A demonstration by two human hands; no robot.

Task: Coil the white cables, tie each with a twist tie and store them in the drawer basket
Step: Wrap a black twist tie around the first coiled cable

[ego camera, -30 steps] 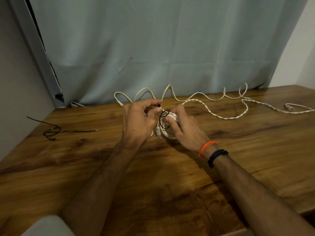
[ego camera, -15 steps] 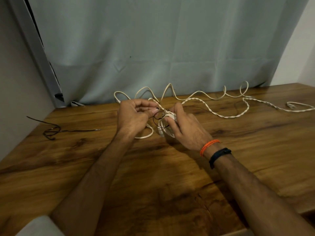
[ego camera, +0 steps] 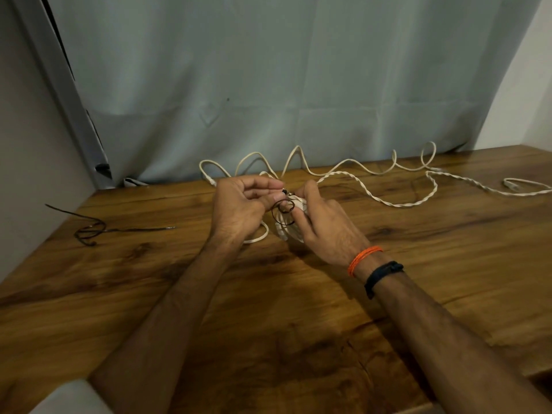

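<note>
Head view, read from the left edge of the tabletop (ego camera: 149,294) across: a spare dark twist tie (ego camera: 95,230) lies loose near the far left corner, untouched.

Near the middle of the far edge, the left hand (ego camera: 239,207) has its fingers curled, thumb and forefinger pinching one end of a second dark tie (ego camera: 282,209), which loops over a small white coiled cable (ego camera: 288,231). The right hand (ego camera: 322,225) closes on that coil from the other side, fingers wrapped round it; whether it also pinches the tie's other end cannot be told.

To the right, two more white cables run uncoiled along the far edge: a smooth one (ego camera: 343,167) in wavy loops against the curtain (ego camera: 268,85), and a braided one (ego camera: 403,203) trailing toward the far right corner. No drawer basket is in sight.

Likely trouble, as I judge it:
- The tie loop looks slack, and twisting it before drawing it snug would leave the coil free to spring apart.
- A tail of cable curves out below the left hand and could be left outside the binding.
- If the right hand eases off, the turns may unwind.
</note>
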